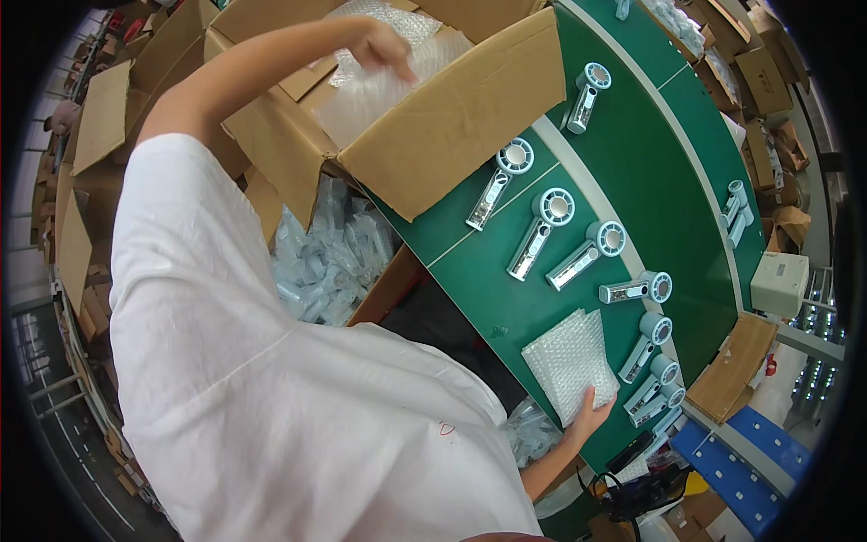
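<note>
My left hand [384,50] reaches over an open cardboard box [461,113] at the top, above the bubble-wrap sheets or pouches [366,104] inside. Its fingers point down and are partly blurred, so whether they grip anything is uncertain. At the lower right, my right hand [589,417] is closed on the near edge of bubble-wrap pouches [571,361], which lie fanned on the green table. Around them lie several light-blue handheld fans [545,226] with round heads and shiny handles, the nearest ones beyond my right hand.
A carton of plastic-wrapped pieces [330,262] stands below the table's left edge. The green worktable [479,298] adjoins a green conveyor belt [641,172] with pale rails. More fans [737,212] lie on its far side. A beige control box [779,283] and a blue perforated panel [736,461] are at right.
</note>
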Motion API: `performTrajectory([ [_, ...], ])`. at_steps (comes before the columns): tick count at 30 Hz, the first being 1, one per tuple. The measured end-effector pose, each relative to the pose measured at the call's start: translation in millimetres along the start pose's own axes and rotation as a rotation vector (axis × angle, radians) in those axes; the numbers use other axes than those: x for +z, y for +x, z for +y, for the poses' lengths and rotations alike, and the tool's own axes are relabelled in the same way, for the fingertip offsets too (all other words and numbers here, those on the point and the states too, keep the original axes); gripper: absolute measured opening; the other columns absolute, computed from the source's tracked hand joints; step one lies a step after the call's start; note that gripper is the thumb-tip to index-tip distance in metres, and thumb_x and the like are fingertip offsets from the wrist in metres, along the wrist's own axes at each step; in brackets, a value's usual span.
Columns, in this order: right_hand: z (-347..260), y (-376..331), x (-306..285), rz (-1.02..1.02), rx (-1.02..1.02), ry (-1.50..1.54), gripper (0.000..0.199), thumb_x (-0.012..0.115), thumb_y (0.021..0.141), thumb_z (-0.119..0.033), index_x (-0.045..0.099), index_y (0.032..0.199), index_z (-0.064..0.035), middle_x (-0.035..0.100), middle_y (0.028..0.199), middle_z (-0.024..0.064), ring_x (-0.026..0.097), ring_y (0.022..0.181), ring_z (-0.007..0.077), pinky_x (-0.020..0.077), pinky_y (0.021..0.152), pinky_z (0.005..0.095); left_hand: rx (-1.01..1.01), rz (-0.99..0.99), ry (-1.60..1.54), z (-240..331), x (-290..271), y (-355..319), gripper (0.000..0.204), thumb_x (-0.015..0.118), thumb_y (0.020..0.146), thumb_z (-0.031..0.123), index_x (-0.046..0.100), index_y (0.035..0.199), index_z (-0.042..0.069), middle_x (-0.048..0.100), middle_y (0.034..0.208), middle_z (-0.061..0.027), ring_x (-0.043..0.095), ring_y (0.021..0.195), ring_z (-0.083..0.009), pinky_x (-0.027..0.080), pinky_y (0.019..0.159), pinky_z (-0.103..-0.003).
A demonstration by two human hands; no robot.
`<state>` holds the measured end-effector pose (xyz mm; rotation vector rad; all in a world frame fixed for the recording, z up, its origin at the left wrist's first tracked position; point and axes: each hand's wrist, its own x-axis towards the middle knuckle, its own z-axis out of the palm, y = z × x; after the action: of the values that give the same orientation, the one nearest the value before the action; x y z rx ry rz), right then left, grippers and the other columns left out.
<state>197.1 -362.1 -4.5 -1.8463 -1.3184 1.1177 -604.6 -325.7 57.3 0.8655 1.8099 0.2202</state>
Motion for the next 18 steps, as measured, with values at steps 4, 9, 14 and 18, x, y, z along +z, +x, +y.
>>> performTrajectory([
  [4, -8, -5, 0, 0.025, -0.005, -0.033, 0.063, 0.069, 0.088, -0.002, 0.041, 0.143, 0.0044, 0.055, 0.134, 0.023, 0.057, 0.118, 0.0303, 0.0417, 0.106, 0.0356, 0.031, 0.133, -0.288, 8, -56, -36, 0.032, 0.065, 0.083, -0.007, 0.058, 0.114, -0.004, 0.068, 0.104, -0.015, 0.067, 0.092, -0.0213, 0.056, 0.078, -0.034],
  [9, 2, 5, 2, -0.043, -0.009, 0.018, 0.064, 0.07, 0.087, -0.002, 0.04, 0.144, 0.0049, 0.055, 0.135, 0.0238, 0.057, 0.117, 0.0306, 0.0425, 0.105, 0.0356, -0.092, 0.237, -0.183, -99, -126, 26, 0.044, 0.075, 0.077, 0.003, 0.061, 0.118, -0.008, 0.06, 0.123, -0.0229, 0.062, 0.111, -0.0321, 0.053, 0.091, -0.04],
  [14, -8, -7, 0, 0.01, 0.016, -0.025, 0.065, 0.07, 0.087, -0.003, 0.039, 0.144, 0.0051, 0.054, 0.135, 0.0244, 0.058, 0.116, 0.0302, 0.0436, 0.104, 0.0351, 0.009, 0.545, -0.305, -55, -50, 19, 0.064, 0.081, 0.076, 0.014, 0.052, 0.128, -0.009, 0.041, 0.14, -0.0266, 0.052, 0.122, -0.0386, 0.047, 0.099, -0.046],
  [18, -15, -7, 2, -0.003, 0.04, 0.0, 0.066, 0.07, 0.087, -0.003, 0.039, 0.145, 0.0051, 0.054, 0.135, 0.0245, 0.058, 0.116, 0.0298, 0.0442, 0.104, 0.0347, 0.045, 0.842, -0.412, -28, -52, 27, 0.081, 0.085, 0.075, 0.023, 0.045, 0.137, -0.01, 0.025, 0.153, -0.0296, 0.043, 0.132, -0.0437, 0.043, 0.106, -0.05],
])
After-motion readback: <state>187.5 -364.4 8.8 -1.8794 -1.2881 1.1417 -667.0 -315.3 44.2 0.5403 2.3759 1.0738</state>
